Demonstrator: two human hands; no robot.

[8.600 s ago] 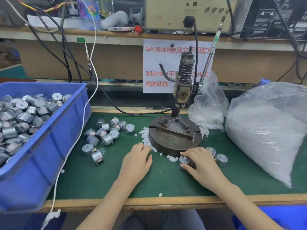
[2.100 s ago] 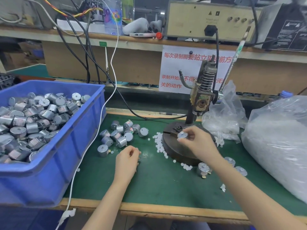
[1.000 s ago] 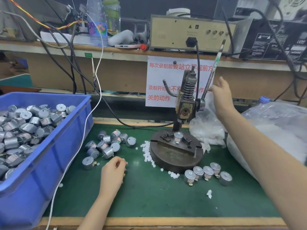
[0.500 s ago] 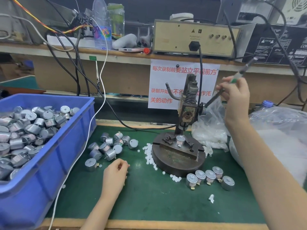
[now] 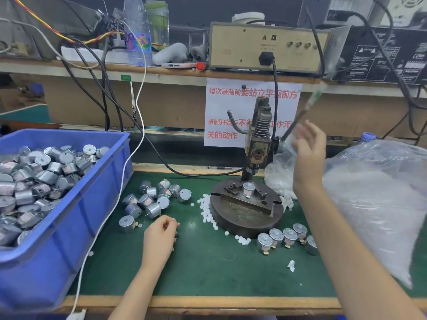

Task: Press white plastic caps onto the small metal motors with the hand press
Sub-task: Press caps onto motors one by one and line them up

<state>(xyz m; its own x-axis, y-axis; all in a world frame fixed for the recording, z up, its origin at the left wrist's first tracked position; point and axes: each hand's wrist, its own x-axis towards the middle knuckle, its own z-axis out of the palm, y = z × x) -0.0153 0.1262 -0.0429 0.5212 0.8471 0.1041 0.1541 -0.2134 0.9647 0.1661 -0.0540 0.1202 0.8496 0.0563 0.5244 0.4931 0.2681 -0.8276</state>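
Observation:
A small metal motor (image 5: 248,189) sits upright in the fixture on the hand press's round base (image 5: 242,221), right under the ram (image 5: 256,155). The press lever (image 5: 302,113) slants up to the right and is blurred. Just below it, my right hand (image 5: 309,155) hangs with its fingers spread, apart from the lever and holding nothing. My left hand (image 5: 161,234) rests on the green mat with its fingers curled in around a small white cap. Loose white caps (image 5: 206,212) lie along the base's left edge.
A blue bin (image 5: 69,225) full of motors fills the left. Several loose motors (image 5: 151,200) lie beside it. A row of several motors (image 5: 284,236) stands in front of the base. A large clear bag of caps (image 5: 381,199) lies at the right. Cables trail from the shelf.
My right hand has let go of the lever and dropped lower. The lever has swung back up. My left hand has stayed where it was.

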